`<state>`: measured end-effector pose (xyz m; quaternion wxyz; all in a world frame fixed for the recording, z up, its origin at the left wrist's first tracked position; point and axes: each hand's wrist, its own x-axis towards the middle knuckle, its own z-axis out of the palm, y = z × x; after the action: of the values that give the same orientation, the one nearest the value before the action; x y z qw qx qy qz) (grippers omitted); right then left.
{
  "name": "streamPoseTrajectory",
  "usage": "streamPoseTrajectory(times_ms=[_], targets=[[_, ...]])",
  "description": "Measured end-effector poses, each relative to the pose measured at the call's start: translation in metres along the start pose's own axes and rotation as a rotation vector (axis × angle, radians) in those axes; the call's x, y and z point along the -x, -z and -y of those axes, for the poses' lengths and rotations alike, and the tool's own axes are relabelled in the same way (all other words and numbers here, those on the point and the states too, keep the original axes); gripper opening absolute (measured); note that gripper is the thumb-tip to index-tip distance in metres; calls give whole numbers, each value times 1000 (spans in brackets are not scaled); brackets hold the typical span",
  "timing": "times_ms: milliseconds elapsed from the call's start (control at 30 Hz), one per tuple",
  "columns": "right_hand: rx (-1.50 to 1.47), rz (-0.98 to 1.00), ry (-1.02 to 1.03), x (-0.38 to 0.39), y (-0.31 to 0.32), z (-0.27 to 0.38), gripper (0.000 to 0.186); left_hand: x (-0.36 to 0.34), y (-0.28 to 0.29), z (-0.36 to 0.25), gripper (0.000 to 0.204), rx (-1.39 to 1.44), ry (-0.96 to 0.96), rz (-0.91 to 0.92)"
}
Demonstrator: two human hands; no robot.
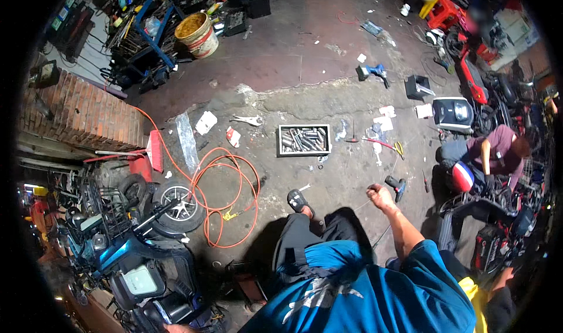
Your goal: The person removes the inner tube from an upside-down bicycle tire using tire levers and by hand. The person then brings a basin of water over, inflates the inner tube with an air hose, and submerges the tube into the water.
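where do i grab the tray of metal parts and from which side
Probably by the short ends, coming from left and right: the tray lies flat, longer side-to-side with raised walls, and metal parts fill its middle.

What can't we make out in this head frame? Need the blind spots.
Left hand: head view, lower edge cuts off all but a sliver; grip unknown.
Right hand: head view, fingers too small to tell whether they hold anything.
Metal pieces in the tray: head view, too small and jumbled to count.
Yellow garment: head view, partly hidden by the blue shirt.
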<state>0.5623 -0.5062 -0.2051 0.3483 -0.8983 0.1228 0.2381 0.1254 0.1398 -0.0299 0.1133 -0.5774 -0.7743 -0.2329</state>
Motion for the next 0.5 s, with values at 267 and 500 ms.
streamPoseTrajectory(times_ms=[267, 500], targets=[[373, 104, 85, -78, 57, 104, 33, 43, -8, -24, 31, -41, 25, 143], [-252, 248, 56, -134, 56, 120, 37, 95, -44, -86, 28, -18, -93, 444]])
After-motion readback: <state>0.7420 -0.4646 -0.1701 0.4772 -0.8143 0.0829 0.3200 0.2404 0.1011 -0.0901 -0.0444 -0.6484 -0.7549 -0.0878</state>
